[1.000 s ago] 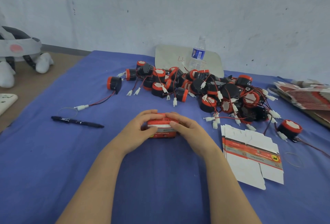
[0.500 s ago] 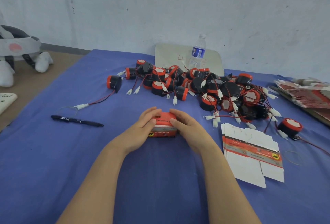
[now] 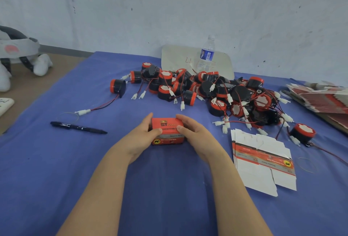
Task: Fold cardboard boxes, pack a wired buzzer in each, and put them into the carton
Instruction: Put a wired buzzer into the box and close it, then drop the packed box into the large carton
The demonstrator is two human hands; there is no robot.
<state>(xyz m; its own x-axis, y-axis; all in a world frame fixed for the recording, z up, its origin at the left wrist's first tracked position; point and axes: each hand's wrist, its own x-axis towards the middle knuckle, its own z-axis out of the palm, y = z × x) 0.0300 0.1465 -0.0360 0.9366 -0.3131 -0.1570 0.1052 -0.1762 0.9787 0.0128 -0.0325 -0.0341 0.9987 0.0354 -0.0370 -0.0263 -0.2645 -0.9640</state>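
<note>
A small red folded cardboard box (image 3: 167,127) with a grey band and printed lettering sits on the blue cloth at the middle of the table. My left hand (image 3: 143,136) grips its left end and my right hand (image 3: 195,135) grips its right end, both thumbs on the front face. Its top looks closed. Behind it lies a heap of black and red wired buzzers (image 3: 212,92) with white plugs. One buzzer (image 3: 117,87) lies apart at the left and another buzzer (image 3: 303,132) at the right. Flat unfolded boxes (image 3: 261,162) lie to the right of my hands.
A black pen (image 3: 78,127) lies at the left on the blue cloth (image 3: 169,188). A water bottle (image 3: 206,55) stands before a white board (image 3: 175,58) at the back. A stack of flat box blanks (image 3: 320,97) fills the right edge. A white headset (image 3: 17,55) sits far left.
My fingers have come off the top of the box and now hold its ends, so the red top face with its lettering shows. The box stays in the same place.
</note>
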